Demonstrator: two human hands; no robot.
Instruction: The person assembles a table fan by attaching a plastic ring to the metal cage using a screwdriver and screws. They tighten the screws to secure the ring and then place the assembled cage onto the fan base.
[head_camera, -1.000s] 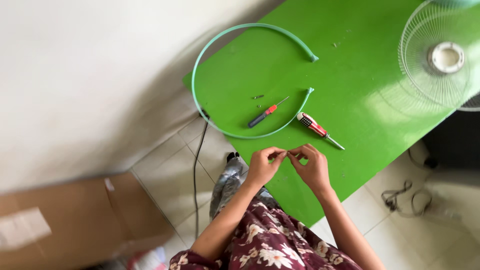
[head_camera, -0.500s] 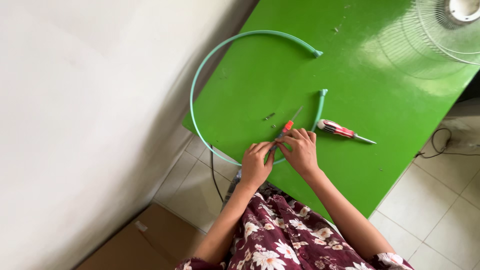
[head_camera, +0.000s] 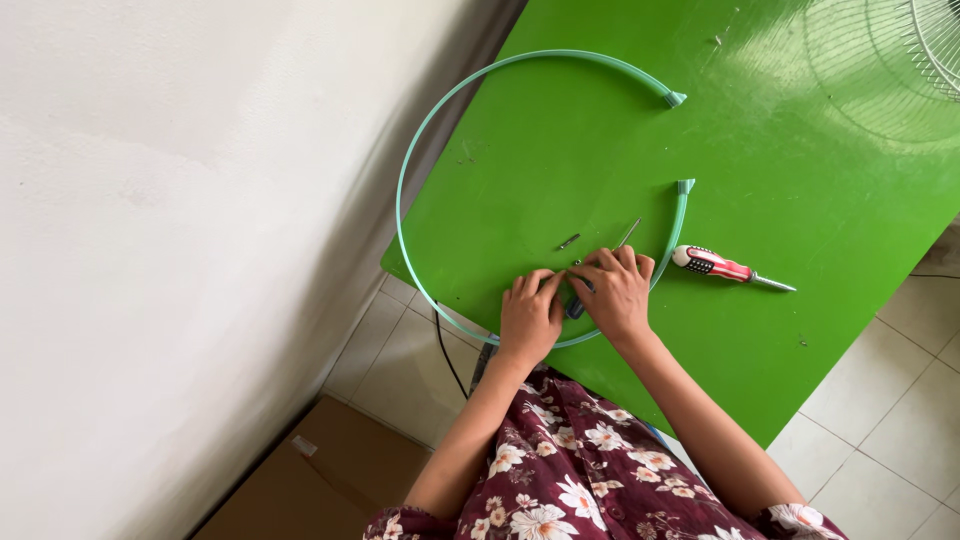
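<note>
1. Both hands are down together on the near edge of the green desk (head_camera: 760, 150). The left hand (head_camera: 530, 318) and the right hand (head_camera: 615, 292) meet fingertip to fingertip over the small screwdriver (head_camera: 600, 268). Its handle is mostly hidden under the right hand, and only a bit of dark grip and the thin metal shaft poke out.
2. The right hand looks curled over the handle, so I'd call it gripping that. The left hand's fingers are bent and pinched in close, but I honestly can't tell if it's holding anything or just pressing down.
3. The screwdriver's long axis runs diagonally. The handle end is toward the person at the near edge, and the tip points up and away to the right, toward the middle of the desk.
4. A tiny screw (head_camera: 568, 241) lies loose just beyond the fingers.
5. What could go wrong, imo: that screw could get flicked by a knuckle and roll off the near edge onto the tiled floor (head_camera: 400, 370). The glossy top won't stop it.
6. The pale green hoop (head_camera: 432, 140) hangs off the left edge and curves right under the wrists, so leaning on it could tip or drag it.
7. The bigger red screwdriver (head_camera: 715, 265) lies just right of the hoop, its tip pointing right.
</note>
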